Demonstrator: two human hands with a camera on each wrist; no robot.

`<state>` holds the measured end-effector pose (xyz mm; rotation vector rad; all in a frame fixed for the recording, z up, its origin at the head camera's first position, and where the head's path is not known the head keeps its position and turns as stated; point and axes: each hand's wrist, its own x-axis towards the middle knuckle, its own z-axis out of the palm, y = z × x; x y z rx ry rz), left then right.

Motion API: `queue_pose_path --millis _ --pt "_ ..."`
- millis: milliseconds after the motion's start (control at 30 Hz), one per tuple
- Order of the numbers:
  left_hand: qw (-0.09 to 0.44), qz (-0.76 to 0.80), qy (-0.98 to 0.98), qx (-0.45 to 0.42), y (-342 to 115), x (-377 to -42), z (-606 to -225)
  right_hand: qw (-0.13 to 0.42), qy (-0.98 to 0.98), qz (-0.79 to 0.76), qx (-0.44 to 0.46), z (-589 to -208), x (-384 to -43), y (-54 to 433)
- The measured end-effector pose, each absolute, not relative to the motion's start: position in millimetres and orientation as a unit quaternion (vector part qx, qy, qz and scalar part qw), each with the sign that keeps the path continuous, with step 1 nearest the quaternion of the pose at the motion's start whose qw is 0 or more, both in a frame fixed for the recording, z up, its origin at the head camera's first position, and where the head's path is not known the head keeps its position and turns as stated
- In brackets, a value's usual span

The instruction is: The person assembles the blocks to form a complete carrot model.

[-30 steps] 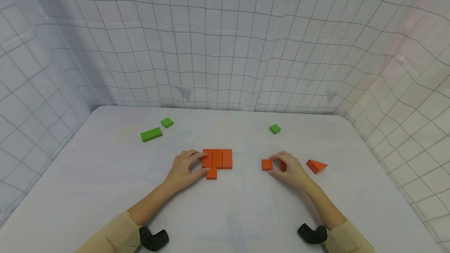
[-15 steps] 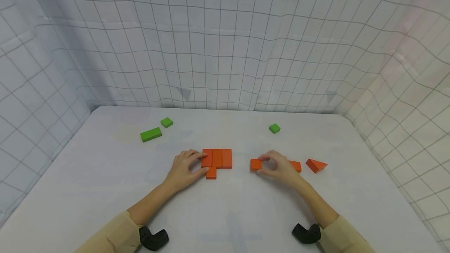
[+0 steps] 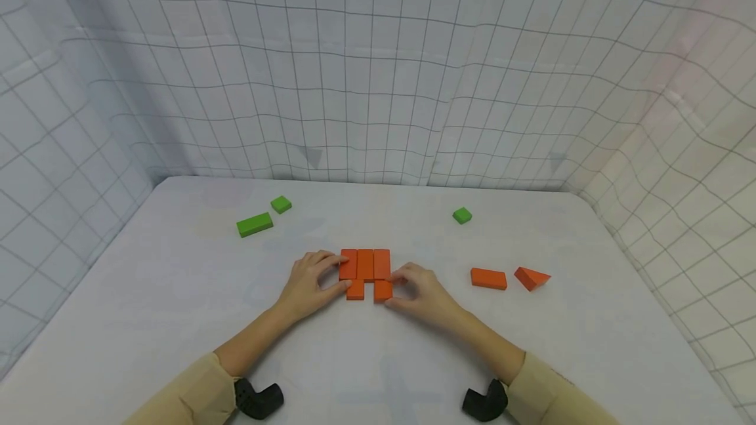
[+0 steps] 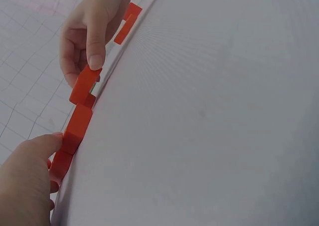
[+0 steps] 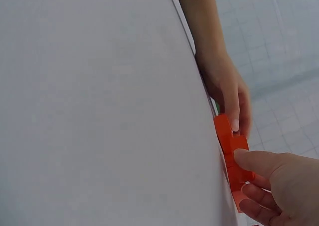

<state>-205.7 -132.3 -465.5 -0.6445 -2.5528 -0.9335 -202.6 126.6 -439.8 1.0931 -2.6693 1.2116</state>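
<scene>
Three orange rectangular blocks stand side by side at mid-table, the middle one between the left one and the right one. A small orange block sits against their near side, toward the left. My left hand holds the left end of this group, index finger on the left rectangular block and thumb where it meets the small block. Between thumb and index finger, my right hand pinches a second small orange block at the near side of the right rectangular block. A narrow gap separates the two small blocks.
Right of my right hand lie an orange rectangular block and an orange triangular block. Farther back are a long green block and a small green block on the left, and another green block on the right. Gridded white curtains surround the table.
My right hand has carried the small orange block leftward to the group, uncovering the orange rectangular block behind it. My left hand has stayed in place.
</scene>
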Motion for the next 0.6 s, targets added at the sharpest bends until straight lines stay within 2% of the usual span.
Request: queue_pose_path --millis 333,600 --pt "0.174 -0.325 -0.902 -0.226 -132.4 -204.9 -464.6 0.014 -0.879 0.343 0.329 -441.1 -197.9 110.7" --pt "0.176 -0.326 -0.9 -0.23 -132.5 -204.9 -464.2 0.054 -0.889 0.31 0.334 -441.9 -195.5 108.6"
